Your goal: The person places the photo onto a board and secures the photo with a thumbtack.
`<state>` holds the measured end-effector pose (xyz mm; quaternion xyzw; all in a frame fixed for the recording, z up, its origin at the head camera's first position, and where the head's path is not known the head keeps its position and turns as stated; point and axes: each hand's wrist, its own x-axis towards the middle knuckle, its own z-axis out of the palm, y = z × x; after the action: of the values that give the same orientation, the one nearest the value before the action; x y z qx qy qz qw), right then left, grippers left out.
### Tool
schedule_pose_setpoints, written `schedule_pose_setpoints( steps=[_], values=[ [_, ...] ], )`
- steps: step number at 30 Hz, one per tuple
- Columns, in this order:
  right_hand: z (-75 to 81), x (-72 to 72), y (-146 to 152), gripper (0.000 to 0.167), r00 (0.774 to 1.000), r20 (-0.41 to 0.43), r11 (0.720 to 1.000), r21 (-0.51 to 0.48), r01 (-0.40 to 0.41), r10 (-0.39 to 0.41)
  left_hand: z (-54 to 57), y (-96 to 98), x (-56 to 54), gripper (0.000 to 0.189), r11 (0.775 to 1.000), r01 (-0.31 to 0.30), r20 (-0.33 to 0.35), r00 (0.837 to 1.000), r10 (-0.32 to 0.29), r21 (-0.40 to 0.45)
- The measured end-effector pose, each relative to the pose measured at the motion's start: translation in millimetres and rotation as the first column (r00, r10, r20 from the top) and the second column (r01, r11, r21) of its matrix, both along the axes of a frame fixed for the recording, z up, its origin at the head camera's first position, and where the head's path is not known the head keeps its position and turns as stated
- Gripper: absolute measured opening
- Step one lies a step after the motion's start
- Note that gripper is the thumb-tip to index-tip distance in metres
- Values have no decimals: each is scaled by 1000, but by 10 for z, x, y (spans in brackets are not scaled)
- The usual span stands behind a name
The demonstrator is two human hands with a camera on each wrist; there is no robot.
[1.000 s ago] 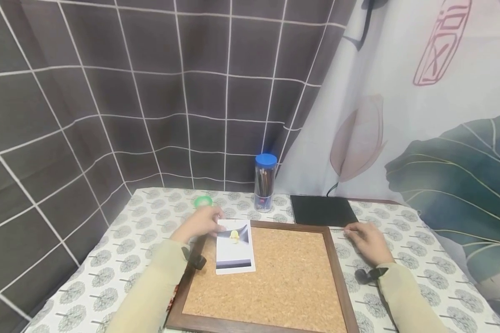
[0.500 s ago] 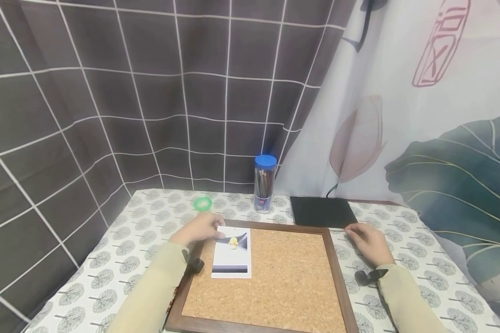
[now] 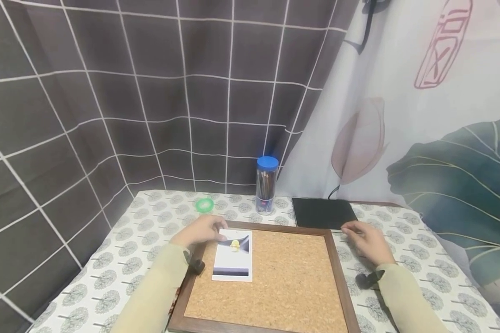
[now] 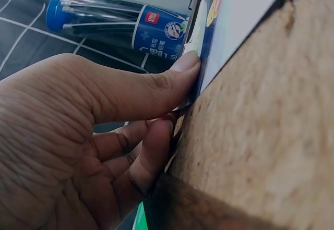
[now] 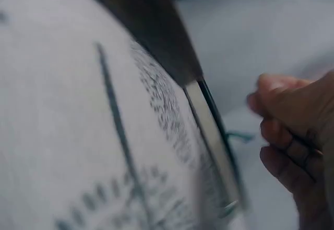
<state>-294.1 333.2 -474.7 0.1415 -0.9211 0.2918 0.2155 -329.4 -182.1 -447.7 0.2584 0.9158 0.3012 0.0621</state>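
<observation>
A white photo card (image 3: 232, 266) with a yellow motif and dark bands lies over the upper left of a cork board (image 3: 291, 286) with a brown wooden frame. My left hand (image 3: 202, 230) pinches the card's upper left corner. In the left wrist view the thumb (image 4: 180, 65) presses the card's front, and the other fingers curl below, at the frame's edge. My right hand (image 3: 368, 241) is off the board's upper right corner with fingers loosely curled. Nothing shows between those fingers (image 5: 284, 92) in the blurred right wrist view.
A clear tube of pencils with a blue lid (image 3: 266, 185) stands behind the board. To its right lies a flat black pad (image 3: 322, 212) with a cable. A small green round dish (image 3: 204, 205) sits at the back left. Tree-patterned cloth (image 3: 125, 266) covers the table.
My left hand has drawn the card slightly down toward me, and it now lies straighter along the board's left side. The right hand has shifted slightly left.
</observation>
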Motion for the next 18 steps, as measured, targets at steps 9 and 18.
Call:
schedule_pose_setpoints(
  steps=[9, 18],
  values=[
    [439, -129, -671, 8, 972, -133, 981, 12, -194, 193, -52, 2, -13, 31, 1000, 0, -30, 1000, 0, 6],
    [514, -317, -1775, 9, 922, 51, 920, -108, -378, 385, -59, -5, -40, 31, 999, 4, -2, 1000, -4, 39]
  ],
)
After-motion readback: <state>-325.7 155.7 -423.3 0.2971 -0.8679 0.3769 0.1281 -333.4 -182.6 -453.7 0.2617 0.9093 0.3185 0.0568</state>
